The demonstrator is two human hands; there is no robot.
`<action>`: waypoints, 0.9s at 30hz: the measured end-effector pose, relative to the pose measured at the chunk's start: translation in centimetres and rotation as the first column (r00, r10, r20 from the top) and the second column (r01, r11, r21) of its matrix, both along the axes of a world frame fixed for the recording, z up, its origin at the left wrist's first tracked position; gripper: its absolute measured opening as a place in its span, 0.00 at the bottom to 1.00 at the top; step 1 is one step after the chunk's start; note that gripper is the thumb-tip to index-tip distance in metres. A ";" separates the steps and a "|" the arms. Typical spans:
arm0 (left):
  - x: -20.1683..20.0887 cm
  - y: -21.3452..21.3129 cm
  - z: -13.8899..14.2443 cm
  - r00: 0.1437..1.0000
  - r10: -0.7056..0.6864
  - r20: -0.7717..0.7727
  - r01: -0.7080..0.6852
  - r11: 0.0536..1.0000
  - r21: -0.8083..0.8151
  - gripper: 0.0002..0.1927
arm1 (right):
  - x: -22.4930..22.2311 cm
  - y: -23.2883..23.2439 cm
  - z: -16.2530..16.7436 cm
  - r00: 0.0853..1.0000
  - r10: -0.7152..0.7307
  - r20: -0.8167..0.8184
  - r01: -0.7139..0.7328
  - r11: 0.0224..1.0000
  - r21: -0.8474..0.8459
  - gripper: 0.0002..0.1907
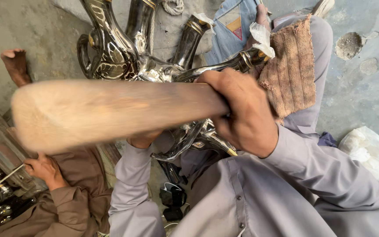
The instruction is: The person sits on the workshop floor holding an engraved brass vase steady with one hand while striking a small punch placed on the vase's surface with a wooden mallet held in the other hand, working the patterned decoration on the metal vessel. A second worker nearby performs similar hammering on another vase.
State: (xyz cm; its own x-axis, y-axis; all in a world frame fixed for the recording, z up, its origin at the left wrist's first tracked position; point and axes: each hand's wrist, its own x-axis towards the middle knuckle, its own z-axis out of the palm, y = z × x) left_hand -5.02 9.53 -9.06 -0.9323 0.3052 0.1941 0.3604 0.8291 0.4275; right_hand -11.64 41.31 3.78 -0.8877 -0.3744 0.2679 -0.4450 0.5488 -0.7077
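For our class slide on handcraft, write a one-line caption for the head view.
Right hand swings a blurred wooden mallet above shiny metal pitchers; left hand steadies them underneath.

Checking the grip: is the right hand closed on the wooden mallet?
Closed: the right hand wraps its fingers around the wooden mallet handle, raised and motion-blurred.

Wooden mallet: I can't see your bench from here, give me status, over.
Right hand gripping blurred pale wooden mallet. Left hand mostly hidden beneath it, against shiny engraved metal vessel. Another person's hand works close left.
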 end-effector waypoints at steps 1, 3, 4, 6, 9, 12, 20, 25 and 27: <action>0.2 0.0 -0.1 1.000 0.001 0.014 -0.002 1.000 0.025 0.12 | 0.1 -0.1 -0.2 1.000 -0.010 -0.001 0.010 0.999 0.042 0.31; 0.4 -0.1 -0.4 1.000 -0.017 -0.002 0.017 0.993 0.116 0.13 | 0.3 -0.2 -0.5 0.994 -0.038 -0.103 0.049 0.993 0.109 0.28; 0.5 -0.1 -0.5 0.999 -0.032 -0.022 0.036 0.983 0.181 0.15 | 0.3 -0.3 -0.6 0.987 -0.051 -0.150 0.073 0.987 0.141 0.27; 0.7 -0.1 -0.7 0.997 -0.057 -0.045 0.064 0.981 0.184 0.17 | 0.5 -0.6 -0.8 1.000 -0.010 0.004 0.011 0.990 -0.138 0.27; 0.6 -0.1 -0.7 0.996 -0.061 -0.063 0.065 0.996 0.060 0.16 | 0.4 -0.8 -0.7 0.993 -0.056 -0.106 0.062 0.997 0.052 0.26; 0.4 0.1 -0.4 0.989 -0.060 -0.132 0.066 0.997 0.040 0.16 | -0.1 -0.8 -0.5 0.999 -0.036 0.013 0.037 0.993 -0.109 0.26; 0.6 -0.3 -0.6 0.984 -0.079 -0.162 0.075 0.997 -0.033 0.16 | 0.0 -0.8 0.0 0.998 -0.050 -0.027 0.053 0.992 0.119 0.24; 0.7 0.1 -0.7 0.998 -0.011 -0.058 0.015 0.997 0.076 0.16 | -0.3 -0.3 -0.4 0.985 -0.099 -0.144 0.124 0.976 0.180 0.23; 0.8 0.4 -0.6 0.991 -0.023 -0.134 0.024 1.000 0.004 0.18 | -0.5 -0.1 -0.6 0.996 -0.085 -0.042 0.087 0.994 0.069 0.26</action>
